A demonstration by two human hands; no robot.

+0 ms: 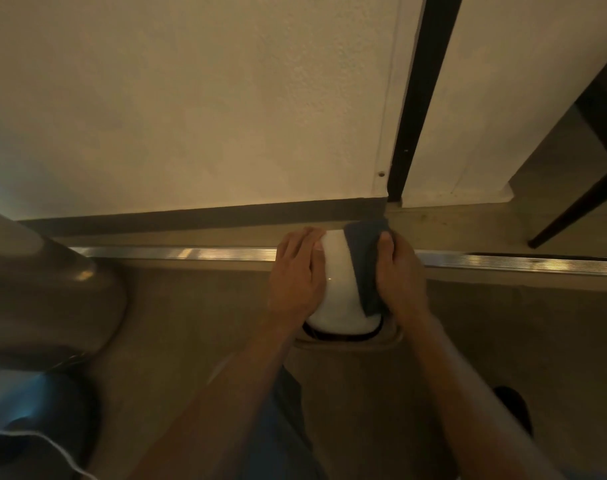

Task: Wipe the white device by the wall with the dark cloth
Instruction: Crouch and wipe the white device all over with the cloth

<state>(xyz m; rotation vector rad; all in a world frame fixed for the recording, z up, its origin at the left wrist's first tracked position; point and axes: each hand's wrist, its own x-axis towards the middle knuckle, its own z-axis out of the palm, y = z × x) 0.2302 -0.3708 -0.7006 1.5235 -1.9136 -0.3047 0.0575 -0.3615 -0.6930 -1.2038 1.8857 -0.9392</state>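
The white device (338, 289) is a rounded, glossy body standing on the floor close to the wall, with a dark band around its base. My left hand (297, 273) lies flat against its left side, fingers pointing toward the wall. A dark blue cloth (362, 261) is draped over the device's right side. My right hand (400, 271) presses that cloth onto the device, thumb on top. The device's right flank is hidden under the cloth and hand.
A metal floor strip (177, 253) runs left to right under the device. The cream wall (208, 109) with a dark skirting rises just behind. A black vertical bar (418, 98) and a black furniture leg (579, 202) stand to the right. A grey rounded object (49, 299) sits at left.
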